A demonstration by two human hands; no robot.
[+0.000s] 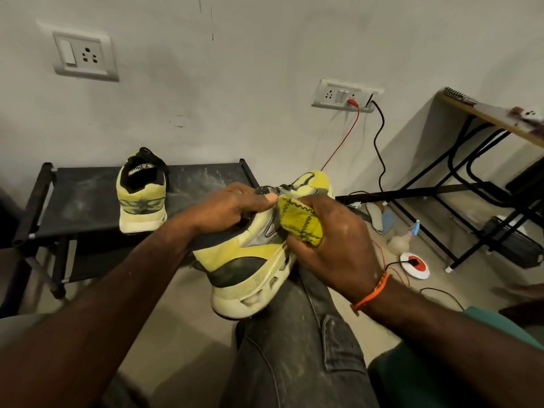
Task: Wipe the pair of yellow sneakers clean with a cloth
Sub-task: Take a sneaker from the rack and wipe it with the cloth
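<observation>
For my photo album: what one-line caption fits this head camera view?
Left hand grips a yellow sneaker while the right hand rubs it with a yellow cloth.

Dim warm indoor light, soft shadows, wide-angle bending at edges, slight blur

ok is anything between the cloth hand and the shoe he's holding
Nothing visible. The right hand presses the yellow cloth straight onto the side of the held sneaker, which the left hand grips from the top.
</observation>
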